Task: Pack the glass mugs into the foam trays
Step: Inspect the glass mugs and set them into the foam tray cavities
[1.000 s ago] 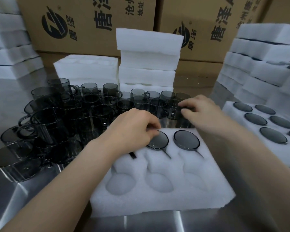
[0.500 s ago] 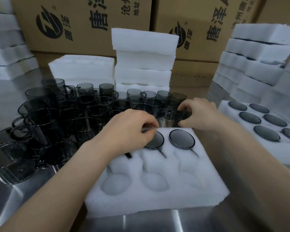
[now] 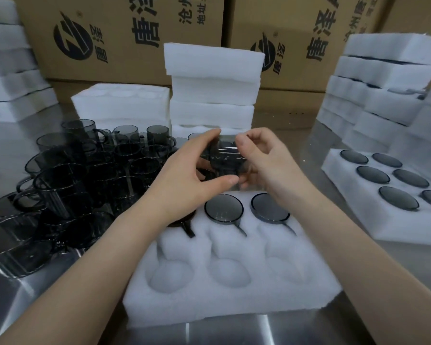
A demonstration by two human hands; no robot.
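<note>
A smoky glass mug (image 3: pixel 226 159) hangs in the air above the far edge of the white foam tray (image 3: pixel 224 292). My left hand (image 3: pixel 192 175) grips it from the left with thumb below and fingers on top. My right hand (image 3: pixel 261 160) holds its right side with curled fingers. The tray's back row holds three mugs base up: one mostly hidden under my left wrist, one in the middle (image 3: pixel 223 208), one on the right (image 3: pixel 269 207). Its three near pockets are bare. Several loose mugs (image 3: pixel 90 175) crowd the table to the left.
A filled foam tray (image 3: pixel 383 207) lies at the right. Stacks of foam trays stand behind (image 3: pixel 213 90), at the far left (image 3: pixel 8 70) and far right (image 3: pixel 383 83). Cardboard boxes (image 3: pixel 125 36) line the back. The steel table edge (image 3: pixel 209 334) is near me.
My left hand has left the tray's back row and my right hand has lifted a mug out of the cluster; both hands now hold that mug in the air.
</note>
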